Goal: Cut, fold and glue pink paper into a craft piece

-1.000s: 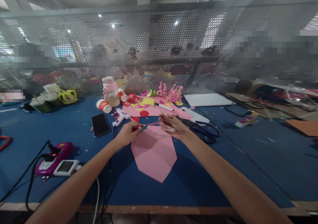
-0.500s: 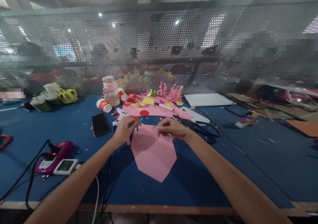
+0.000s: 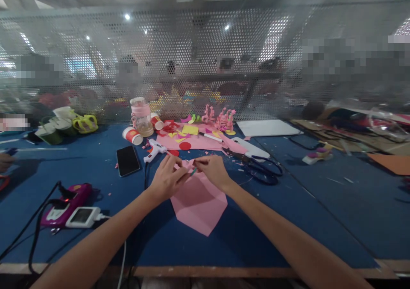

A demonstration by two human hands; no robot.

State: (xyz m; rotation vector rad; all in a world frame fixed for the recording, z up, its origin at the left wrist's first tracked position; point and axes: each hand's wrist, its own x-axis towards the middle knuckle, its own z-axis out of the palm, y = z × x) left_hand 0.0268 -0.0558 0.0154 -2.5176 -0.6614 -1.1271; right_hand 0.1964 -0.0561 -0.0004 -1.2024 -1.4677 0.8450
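Note:
My left hand [image 3: 168,178] and my right hand [image 3: 213,169] are close together over the far edge of a pink paper sheet [image 3: 201,205], which has angled corners and lies on the table. Between the fingertips is a small teal strip [image 3: 193,172], pinched by my left hand. My right fingers are also pinched shut, but what they hold is too small to make out. Pink paper [image 3: 188,164] shows just behind the fingers. Beyond my left hand lies a white glue gun [image 3: 155,149]; dark-handled scissors [image 3: 264,169] lie right of my right hand.
Paper scraps [image 3: 191,130], paper cups [image 3: 132,135] and a jar [image 3: 142,117] stand farther back. At left are a phone [image 3: 127,160], a purple power strip [image 3: 68,205] and cables. Another person's hand [image 3: 4,163] shows at the left edge. A perforated screen [image 3: 192,66] rises behind.
My hands have come together over the sheet's far edge. My left hand has moved right with the teal strip, uncovering the glue gun. Another person's hand has appeared at the left edge.

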